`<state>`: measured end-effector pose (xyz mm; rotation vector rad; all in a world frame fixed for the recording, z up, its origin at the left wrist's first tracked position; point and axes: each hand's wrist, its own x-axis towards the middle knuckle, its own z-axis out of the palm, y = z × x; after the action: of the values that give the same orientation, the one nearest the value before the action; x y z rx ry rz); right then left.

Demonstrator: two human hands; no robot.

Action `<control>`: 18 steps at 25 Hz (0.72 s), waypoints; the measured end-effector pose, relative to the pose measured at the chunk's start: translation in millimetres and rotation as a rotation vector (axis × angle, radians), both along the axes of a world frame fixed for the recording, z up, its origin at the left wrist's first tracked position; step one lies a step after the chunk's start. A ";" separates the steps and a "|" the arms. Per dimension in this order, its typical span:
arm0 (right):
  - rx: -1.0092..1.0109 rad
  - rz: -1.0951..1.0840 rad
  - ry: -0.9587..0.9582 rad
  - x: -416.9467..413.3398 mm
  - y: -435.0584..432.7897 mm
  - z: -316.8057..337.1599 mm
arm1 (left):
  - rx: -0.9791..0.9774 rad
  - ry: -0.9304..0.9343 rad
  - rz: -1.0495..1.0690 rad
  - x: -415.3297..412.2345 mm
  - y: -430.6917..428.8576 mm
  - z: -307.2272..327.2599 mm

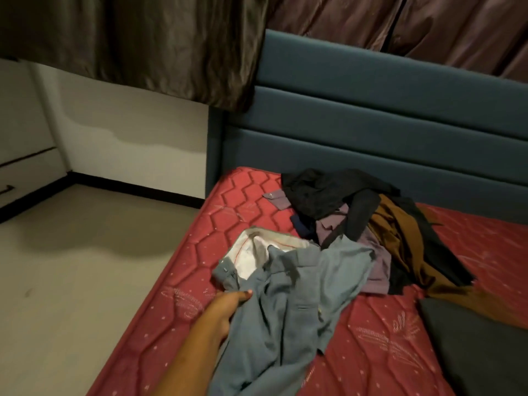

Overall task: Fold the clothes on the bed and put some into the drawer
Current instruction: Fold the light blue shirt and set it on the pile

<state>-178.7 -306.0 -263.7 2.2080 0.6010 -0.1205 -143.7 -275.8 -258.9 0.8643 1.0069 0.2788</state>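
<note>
L-hand (228, 305) grip, trousers (281, 307) nr bed edge (167, 291)

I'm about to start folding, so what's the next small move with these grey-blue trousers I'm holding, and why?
Probably draw the grey-blue trousers toward you onto the bare red mattress and spread them flat. Your left hand grips them near the waistband, but they lie crumpled, and their far edge overlaps the unfolded pile of clothes.

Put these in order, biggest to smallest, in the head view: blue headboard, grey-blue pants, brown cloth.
1. blue headboard
2. grey-blue pants, helped by being nearest the camera
3. brown cloth
</note>
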 end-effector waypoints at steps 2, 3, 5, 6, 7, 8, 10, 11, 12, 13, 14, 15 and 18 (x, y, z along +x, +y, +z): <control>0.110 0.114 0.315 13.8 -63.7 30.0 | 0.059 -0.031 -0.044 -24.4 -18.4 21.6; 0.364 0.261 0.561 33.0 -96.4 39.8 | 0.096 -0.111 -0.049 -32.9 -26.7 36.3; 0.967 0.277 0.933 42.1 -137.6 88.4 | 0.181 -0.282 -0.048 -48.3 -37.0 66.5; 1.265 0.215 1.029 51.0 -143.8 105.5 | 0.235 -0.316 -0.072 -54.1 -41.1 80.0; 1.547 0.191 0.842 71.7 -153.6 117.3 | 0.286 -0.327 -0.131 -63.2 -49.3 93.4; 1.722 0.195 0.631 88.7 -158.7 123.9 | 0.333 -0.315 -0.207 -74.1 -54.5 103.8; 1.640 0.322 0.483 93.6 -162.6 131.0 | 0.371 -0.358 -0.404 -103.0 -67.0 125.3; 1.503 0.422 0.551 88.1 -166.1 130.6 | 0.385 -0.401 -0.518 -118.6 -71.4 138.0; 1.404 0.448 0.661 80.7 -171.8 128.8 | 0.413 -0.405 -0.596 -132.4 -73.2 148.9; 1.368 0.391 0.814 71.8 -178.8 124.7 | 0.462 -0.361 -0.651 -145.2 -73.5 157.1; 1.344 0.284 0.983 61.6 -184.4 122.9 | 0.514 -0.282 -0.681 -153.4 -69.1 162.1; 1.312 0.185 1.129 46.5 -190.3 119.0 | 0.559 -0.173 -0.713 -162.9 -66.7 163.8; 1.453 -0.065 1.379 5.7 -191.8 112.8 | 0.600 0.024 -0.815 -185.0 -81.7 147.9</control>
<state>-173.0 -497.8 -150.9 3.2241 1.7103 -1.8332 -328.7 -357.5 -111.0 1.7463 0.5152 -0.1432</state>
